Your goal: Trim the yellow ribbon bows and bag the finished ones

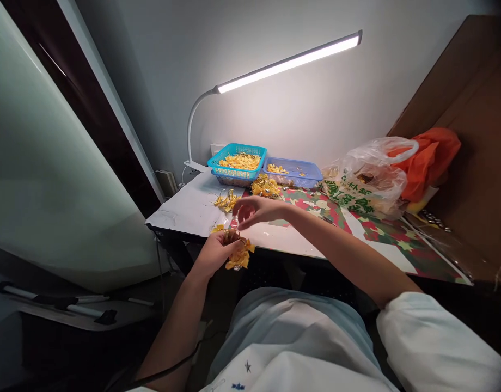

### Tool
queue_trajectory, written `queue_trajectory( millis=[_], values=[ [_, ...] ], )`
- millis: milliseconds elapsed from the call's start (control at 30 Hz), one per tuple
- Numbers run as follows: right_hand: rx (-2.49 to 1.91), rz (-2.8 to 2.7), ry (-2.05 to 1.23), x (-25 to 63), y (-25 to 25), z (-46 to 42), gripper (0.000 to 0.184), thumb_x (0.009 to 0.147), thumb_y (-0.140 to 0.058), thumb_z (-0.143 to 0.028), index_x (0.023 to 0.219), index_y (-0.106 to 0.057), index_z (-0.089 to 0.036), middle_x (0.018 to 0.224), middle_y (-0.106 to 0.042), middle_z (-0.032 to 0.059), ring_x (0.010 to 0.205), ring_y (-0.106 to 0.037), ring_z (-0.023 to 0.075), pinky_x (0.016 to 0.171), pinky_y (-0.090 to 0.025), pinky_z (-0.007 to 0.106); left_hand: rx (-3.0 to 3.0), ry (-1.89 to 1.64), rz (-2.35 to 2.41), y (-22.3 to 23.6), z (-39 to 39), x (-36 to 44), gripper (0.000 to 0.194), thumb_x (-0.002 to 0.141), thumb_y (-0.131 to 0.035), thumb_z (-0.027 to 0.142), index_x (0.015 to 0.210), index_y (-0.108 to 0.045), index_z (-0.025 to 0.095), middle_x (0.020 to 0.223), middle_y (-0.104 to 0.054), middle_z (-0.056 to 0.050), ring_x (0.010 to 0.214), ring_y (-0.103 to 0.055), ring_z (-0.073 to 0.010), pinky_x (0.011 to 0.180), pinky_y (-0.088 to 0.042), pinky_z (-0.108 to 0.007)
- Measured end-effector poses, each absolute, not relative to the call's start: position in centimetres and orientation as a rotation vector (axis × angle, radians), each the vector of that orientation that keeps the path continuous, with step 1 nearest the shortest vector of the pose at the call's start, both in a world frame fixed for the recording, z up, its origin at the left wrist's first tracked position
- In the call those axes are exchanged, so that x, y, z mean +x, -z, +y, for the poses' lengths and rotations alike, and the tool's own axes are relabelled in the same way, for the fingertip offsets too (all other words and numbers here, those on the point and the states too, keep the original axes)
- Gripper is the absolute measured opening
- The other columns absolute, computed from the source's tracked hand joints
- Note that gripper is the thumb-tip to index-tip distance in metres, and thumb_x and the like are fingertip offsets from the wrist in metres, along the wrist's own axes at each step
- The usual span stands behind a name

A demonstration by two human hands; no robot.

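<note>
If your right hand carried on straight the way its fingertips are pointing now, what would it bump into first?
Probably the yellow bunch in the left hand, just below the curled fingertips of the right hand. Depth is hard to judge from this one view.

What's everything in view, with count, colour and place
Lamp: one, white, back left
Wall: one, grey, behind
Table: one, white, centre
Patterned sheet: one, multicoloured, on table
Top basket: one, teal, back
Lower basket: one, blue, beneath
Side basket: one, violet, alongside
Yellow pieces: many, yellow, baskets, table, held
Clear bag: one, transparent, right
Orange plastic: one, orange, right
Cardboard: one, brown, far right
Pale panel: one, greenish, left
Left hand: one, gripping yellow pieces
Right hand: one, just above
</note>
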State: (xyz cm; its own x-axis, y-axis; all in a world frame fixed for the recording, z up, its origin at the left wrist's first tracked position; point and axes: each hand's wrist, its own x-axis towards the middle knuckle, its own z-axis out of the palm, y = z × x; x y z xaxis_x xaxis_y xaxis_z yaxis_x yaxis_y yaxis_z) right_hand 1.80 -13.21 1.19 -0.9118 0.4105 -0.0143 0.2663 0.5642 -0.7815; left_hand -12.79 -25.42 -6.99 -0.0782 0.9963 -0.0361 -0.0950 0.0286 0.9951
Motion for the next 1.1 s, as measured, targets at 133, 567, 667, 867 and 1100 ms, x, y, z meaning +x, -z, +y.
queue_trajectory(
  millis=[133, 567, 667, 867, 1100],
  values=[
    [-0.938, -2.308, -0.837, -0.8, 0.8, -10.4, 0.039, 0.070, -0.076, -0.025, 0.103, -0.057, -0.015, 0.096, -0.065, 0.0059, 0.078, -0.059, 0.0138, 0.066, -0.046, 0.026, 1.064, -1.327, 1.251, 6.5, -26.5, -13.9, 0.027, 0.051, -0.081, 0.029, 0.051, -0.057, 0.018, 0.047, -0.055, 0.002, 0.043, -0.046, -0.0095, 0.040, -0.036, -0.021],
    [-1.024, -2.184, -0.243, -4.7, 6.0, -7.8, 0.015, 0.076, -0.063, -0.019, 0.089, -0.058, -0.018, 0.093, -0.060, 0.0073, 0.086, -0.054, 0.0216, 0.076, -0.045, 0.034, 1.026, -1.204, 1.334, 8.0, -28.1, -16.1, 0.022, 0.051, -0.079, 0.026, 0.053, -0.059, 0.018, 0.048, -0.057, 0.001, 0.041, -0.046, -0.0098, 0.038, -0.029, -0.021],
    [-1.097, -2.216, -0.230, -4.8, 6.2, -7.9, 0.004, 0.078, -0.063, -0.021, 0.080, -0.061, -0.018, 0.091, -0.061, 0.0078, 0.086, -0.055, 0.0222, 0.077, -0.045, 0.034, 1.015, -1.207, 1.308, 7.9, -28.0, -15.7, 0.022, 0.049, -0.079, 0.025, 0.050, -0.057, 0.019, 0.046, -0.054, 0.002, 0.040, -0.045, -0.0093, 0.038, -0.029, -0.021],
    [-1.132, -2.226, -0.235, -4.8, 6.5, -8.2, 0.008, 0.081, -0.057, -0.016, 0.078, -0.064, -0.018, 0.089, -0.063, 0.0079, 0.086, -0.057, 0.0212, 0.078, -0.044, 0.033, 1.021, -1.184, 1.297, 8.0, -28.0, -15.1, 0.022, 0.050, -0.078, 0.025, 0.051, -0.057, 0.018, 0.044, -0.052, 0.004, 0.039, -0.040, -0.0075, 0.038, -0.028, -0.021],
    [-1.151, -2.189, -0.263, -4.9, 6.4, -8.4, 0.007, 0.080, -0.058, -0.016, 0.078, -0.063, -0.019, 0.087, -0.065, 0.0057, 0.085, -0.057, 0.0195, 0.075, -0.043, 0.030, 1.063, -1.158, 1.289, 8.3, -27.9, -15.2, 0.022, 0.053, -0.076, 0.026, 0.053, -0.055, 0.017, 0.046, -0.052, 0.004, 0.040, -0.040, -0.0067, 0.039, -0.027, -0.020]
  ],
)
